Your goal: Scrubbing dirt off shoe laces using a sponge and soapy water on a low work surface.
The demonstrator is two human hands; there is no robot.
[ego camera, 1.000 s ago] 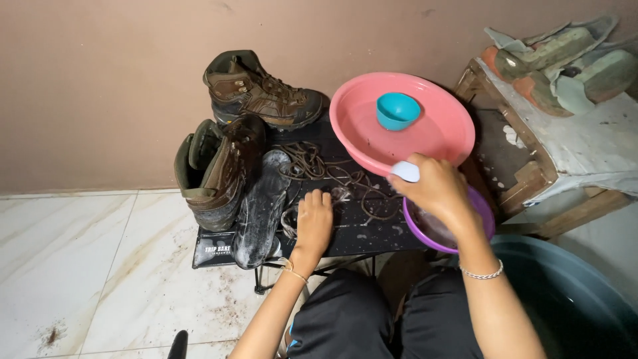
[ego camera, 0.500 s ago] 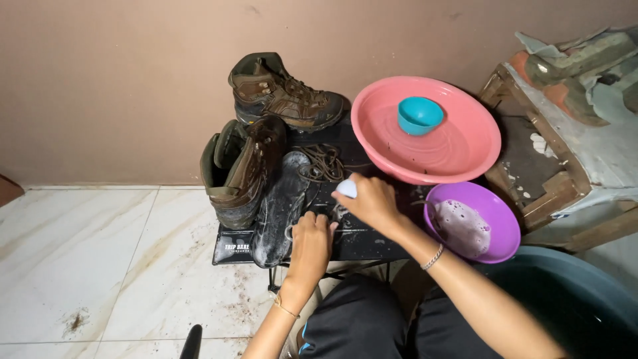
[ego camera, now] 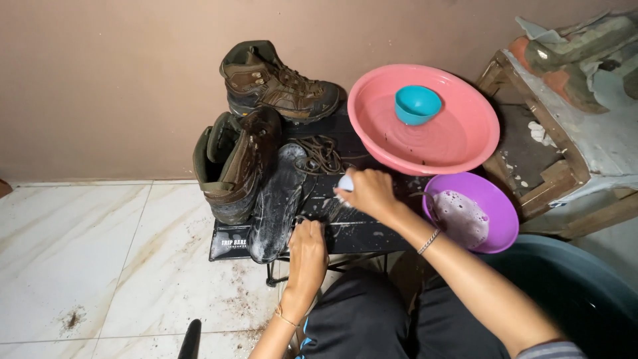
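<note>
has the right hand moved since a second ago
Yes. The right hand has swung left, away from the purple bowl it was over, onto the black table near the insole.

The person's left hand point(ego camera: 307, 247) presses flat on the front edge of a small black folding table point(ego camera: 372, 229), just beside a wet black insole point(ego camera: 279, 203) lying along its left side. The right hand point(ego camera: 369, 191) grips a white brush point(ego camera: 345, 182) at the table's middle — suds show on the surface there. Two brown hiking boots point(ego camera: 256, 126) and loose laces point(ego camera: 322, 153) sit at the back-left corner. A pink basin point(ego camera: 458, 143) with a teal cup point(ego camera: 417, 104) fills the back-right corner; a purple bowl point(ego camera: 495, 206) of foamy water sits by the right edge.
</note>
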